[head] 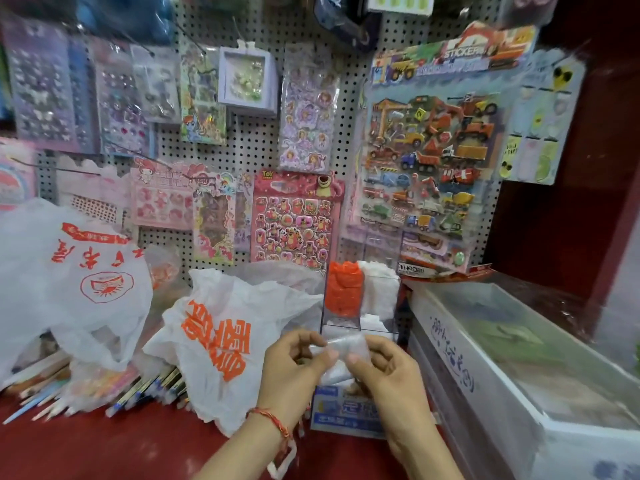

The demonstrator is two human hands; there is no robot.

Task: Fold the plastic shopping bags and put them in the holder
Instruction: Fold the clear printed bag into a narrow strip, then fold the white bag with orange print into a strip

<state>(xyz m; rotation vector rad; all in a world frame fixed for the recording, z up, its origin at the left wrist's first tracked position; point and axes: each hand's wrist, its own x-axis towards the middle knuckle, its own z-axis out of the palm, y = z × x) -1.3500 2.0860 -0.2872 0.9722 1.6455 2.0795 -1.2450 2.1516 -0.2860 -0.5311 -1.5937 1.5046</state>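
Observation:
My left hand (294, 367) and my right hand (388, 372) pinch a small folded clear plastic bag (346, 346) between them, just in front of the clear acrylic holder (360, 329). The holder stands upright and has an orange folded bag (344, 292) in its left compartment and white folded bags (379, 289) in its right. A crumpled white bag with orange print (214, 344) lies to the left of my hands. A larger white bag with red print (79, 278) sits at the far left.
A pegboard wall (249, 143) hung with sticker sheets rises behind. Pens and pencils (86, 393) lie under the bags on the red counter (104, 452). A white foam box (502, 386) stands at the right. A blue-and-white carton (346, 414) lies under my hands.

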